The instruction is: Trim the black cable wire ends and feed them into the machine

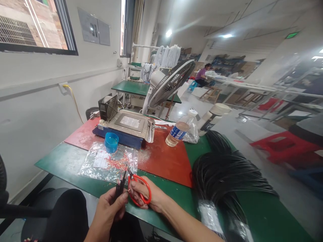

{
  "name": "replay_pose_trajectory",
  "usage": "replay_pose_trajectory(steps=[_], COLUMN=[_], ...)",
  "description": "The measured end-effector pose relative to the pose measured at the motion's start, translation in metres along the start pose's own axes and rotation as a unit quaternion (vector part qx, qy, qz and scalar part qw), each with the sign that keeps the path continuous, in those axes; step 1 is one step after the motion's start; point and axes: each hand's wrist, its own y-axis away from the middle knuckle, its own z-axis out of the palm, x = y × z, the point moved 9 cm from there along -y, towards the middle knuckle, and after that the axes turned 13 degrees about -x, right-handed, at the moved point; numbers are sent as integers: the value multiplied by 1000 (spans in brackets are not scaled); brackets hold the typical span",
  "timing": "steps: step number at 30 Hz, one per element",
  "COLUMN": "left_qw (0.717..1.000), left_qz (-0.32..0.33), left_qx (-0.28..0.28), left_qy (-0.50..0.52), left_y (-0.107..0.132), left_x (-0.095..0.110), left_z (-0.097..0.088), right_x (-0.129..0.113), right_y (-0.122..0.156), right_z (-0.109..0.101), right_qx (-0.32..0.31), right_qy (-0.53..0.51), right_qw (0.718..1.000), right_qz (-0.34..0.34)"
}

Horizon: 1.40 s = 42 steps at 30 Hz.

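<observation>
My left hand (pixel 111 205) is closed around a small bundle of black cables (pixel 121 184), their ends pointing up and away from me; short reddish wire ends show beside them. My right hand (pixel 149 194) grips red-handled scissors (pixel 136 176), its fingers through and around the loops. The dark scissor blades point up and to the left, close beside the cable ends; whether they touch cannot be told. Just beyond both hands lies a clear plastic bag (pixel 88 169) strewn with small red and yellowish bits (pixel 118 163). A blue cup (pixel 111 143) stands at its far edge.
Behind the bag sits a blue-based device with a flat metal top (pixel 129 121) and a small black fan (pixel 109 107). A liquid-filled bottle (pixel 177 131) and white canister (pixel 213 118) stand to the right, near black cable coils (pixel 227 174). A large fan (pixel 171 84) stands beyond; a person (pixel 201 74) sits far back.
</observation>
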Motion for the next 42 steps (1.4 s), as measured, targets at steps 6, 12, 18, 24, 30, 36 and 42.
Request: replay_pose_trajectory(steps=[6,12,18,24,30,36,42], left_qw=[999,994,992,995,994,994,994], left_qz=[0,-12,-27,-26,-30,-26,-26], left_qx=[-23,-48,-89,-77,-88,-92,-92], left_qy=[47,94,81,53,50,61,57], left_y=[0,-3,-4,-2,-7,-9,-7], left_x=[-4,-12,-13,-8,-11,-9,-8], left_z=[7,10,13,15,16,14,16], right_x=[10,18,18,10,12,12,17], right_y=[-2,-2,0,-2,-1,-1,-1], right_z=[2,3,0,-3,-2,-3,-2], right_qx=[-14,-15,9,19,4,9,-2], right_qy=[-24,-32,-18,-29,-22,-29,-32], right_qw=[999,998,998,999,999,999,999], right_qz=[24,48,55,8,29,24,42])
